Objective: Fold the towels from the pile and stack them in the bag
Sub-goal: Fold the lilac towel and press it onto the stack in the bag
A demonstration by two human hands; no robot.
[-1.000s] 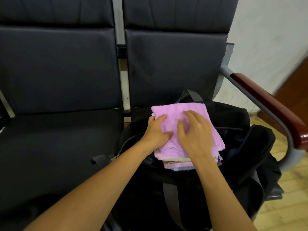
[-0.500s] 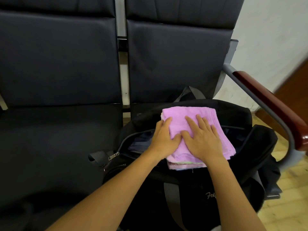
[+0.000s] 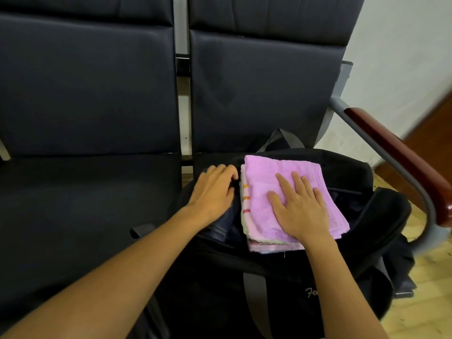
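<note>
Left hand (image 3: 215, 192): palm down, fingers loosely curled at the tips, slightly blurred; whether they grip anything cannot be told. Left forearm: bare, running in from the lower left corner. Right hand (image 3: 302, 209): flat, palm down, fingers straight and slightly spread, pressing downward. Right forearm: bare, rising from the lower edge.

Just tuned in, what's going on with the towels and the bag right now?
A person is packing folded towels into a black duffel bag that sits on a dark seat. The right hand lies flat on the pink towel topping the stack, pressing it down into the bag's opening. The left hand is off the towels, at the bag's left edge beside the stack; whether it has a grip on the fabric is unclear. No unfolded pile is in view.
</note>
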